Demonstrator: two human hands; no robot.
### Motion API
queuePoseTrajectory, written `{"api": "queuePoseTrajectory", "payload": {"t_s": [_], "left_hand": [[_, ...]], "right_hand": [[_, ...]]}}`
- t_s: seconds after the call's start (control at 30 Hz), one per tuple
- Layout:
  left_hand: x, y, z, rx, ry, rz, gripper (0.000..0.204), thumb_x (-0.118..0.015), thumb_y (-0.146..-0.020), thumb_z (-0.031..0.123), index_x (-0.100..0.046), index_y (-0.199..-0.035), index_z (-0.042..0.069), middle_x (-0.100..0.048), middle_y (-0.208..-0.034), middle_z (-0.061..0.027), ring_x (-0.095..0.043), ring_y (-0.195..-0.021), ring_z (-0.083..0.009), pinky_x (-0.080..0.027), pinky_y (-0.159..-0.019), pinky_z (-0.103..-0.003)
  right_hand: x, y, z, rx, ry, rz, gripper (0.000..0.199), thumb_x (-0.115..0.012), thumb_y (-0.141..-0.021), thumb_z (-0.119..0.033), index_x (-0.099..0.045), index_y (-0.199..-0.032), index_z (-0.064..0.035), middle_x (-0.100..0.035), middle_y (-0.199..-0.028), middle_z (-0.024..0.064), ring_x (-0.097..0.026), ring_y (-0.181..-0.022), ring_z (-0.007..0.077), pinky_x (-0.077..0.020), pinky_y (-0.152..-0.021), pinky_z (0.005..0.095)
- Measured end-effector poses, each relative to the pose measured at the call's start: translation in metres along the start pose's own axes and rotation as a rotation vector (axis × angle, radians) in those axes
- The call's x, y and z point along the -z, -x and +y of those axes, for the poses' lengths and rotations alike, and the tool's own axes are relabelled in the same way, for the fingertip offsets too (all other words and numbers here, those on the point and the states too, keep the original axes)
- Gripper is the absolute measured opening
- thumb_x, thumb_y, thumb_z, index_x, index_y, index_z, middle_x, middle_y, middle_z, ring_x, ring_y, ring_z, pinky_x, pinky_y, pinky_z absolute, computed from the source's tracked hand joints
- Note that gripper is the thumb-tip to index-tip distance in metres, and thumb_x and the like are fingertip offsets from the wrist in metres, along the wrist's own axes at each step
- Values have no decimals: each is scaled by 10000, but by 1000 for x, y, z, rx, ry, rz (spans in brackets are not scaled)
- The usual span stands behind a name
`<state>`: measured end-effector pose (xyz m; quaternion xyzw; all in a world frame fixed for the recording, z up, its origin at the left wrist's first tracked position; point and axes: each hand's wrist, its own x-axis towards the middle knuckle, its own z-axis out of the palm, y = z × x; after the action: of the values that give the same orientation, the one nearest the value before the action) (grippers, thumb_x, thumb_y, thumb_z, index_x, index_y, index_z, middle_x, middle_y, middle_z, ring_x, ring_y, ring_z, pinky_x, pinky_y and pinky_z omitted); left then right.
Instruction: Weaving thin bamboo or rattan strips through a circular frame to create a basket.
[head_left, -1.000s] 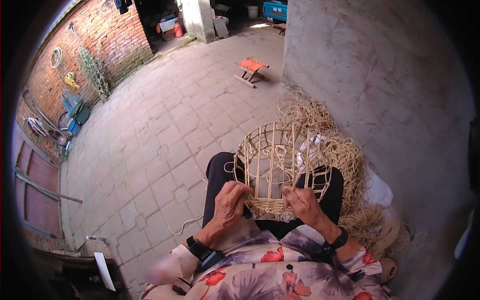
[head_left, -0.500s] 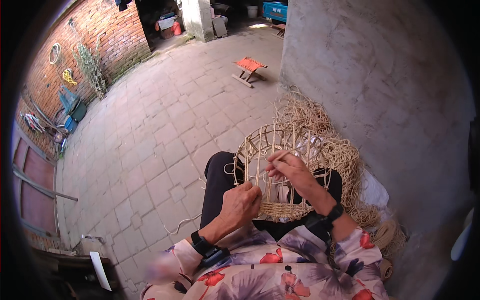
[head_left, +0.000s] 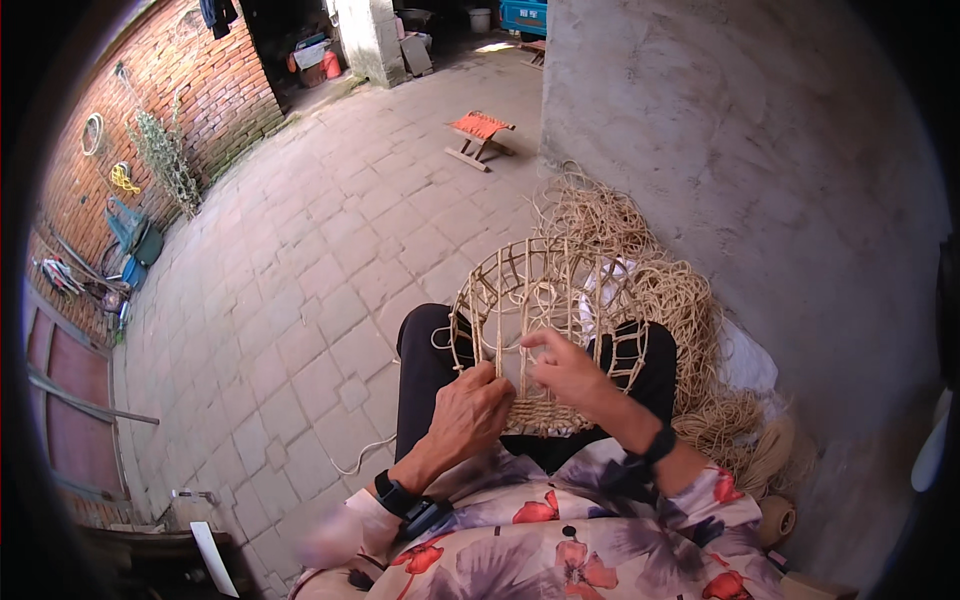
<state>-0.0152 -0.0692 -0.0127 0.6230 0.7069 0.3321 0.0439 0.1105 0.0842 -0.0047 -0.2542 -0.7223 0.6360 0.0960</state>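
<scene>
A round, half-woven basket frame (head_left: 463, 335) of tan straw cord rests across my thighs, with cords strung from its far rim to a tightly woven band (head_left: 545, 415) on the near side. My left hand (head_left: 472, 405) is closed on the near left of the frame, fingertips at the woven band; what lies under the fingers is partly hidden. Over the middle of the frame is my right hand (head_left: 568, 372), index finger stretched to the left and the other fingers curled. A thin cord (head_left: 511, 348) runs to its fingertips.
A large tangled heap of straw cord (head_left: 680, 300) lies to the right against a grey wall (head_left: 750, 130), with white sacking (head_left: 745, 360) and a cord spool (head_left: 777, 520). An orange folding stool (head_left: 482, 127) stands ahead on paving. A loose cord end (head_left: 358, 462) lies left of my legs.
My right hand has moved slightly left and down, its index finger now extended. My left hand keeps its hold on the frame. The view has shifted a little.
</scene>
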Motion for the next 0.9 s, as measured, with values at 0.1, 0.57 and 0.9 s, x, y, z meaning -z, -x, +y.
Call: {"api": "queuePoseTrajectory", "payload": {"t_s": [0.1,0.57,0.9], "left_hand": [[7,4,0,-2,-21,-3,69,-665,-812,122,-638,-850,71,-498,-772,-92,-559,-712,-286,-459,-609,-392],[-24,-30,22,-75,27,-23,68,-676,-788,116,-626,-797,70,-581,-727,-99,-615,-690,-308,-486,-596,-408],[-25,-39,33,-117,-33,-168,88,-651,-810,148,-635,-787,65,-554,-750,-108,-604,-671,-321,-480,-584,-434]], "right_hand": [[31,40,-19,-160,-497,-154,317,-539,-927,-148,-527,-1207,-1,-559,-717,6,-509,-535,61,-407,-445,208],[77,27,-15,129,-320,157,234,-541,-991,-263,-599,-1004,-37,-601,-834,-3,-541,-679,39,-442,-566,198],[42,-4,-10,268,986,55,130,-557,-803,-91,-655,-851,-21,-659,-824,239,-651,-807,415,-517,-707,494]]}}
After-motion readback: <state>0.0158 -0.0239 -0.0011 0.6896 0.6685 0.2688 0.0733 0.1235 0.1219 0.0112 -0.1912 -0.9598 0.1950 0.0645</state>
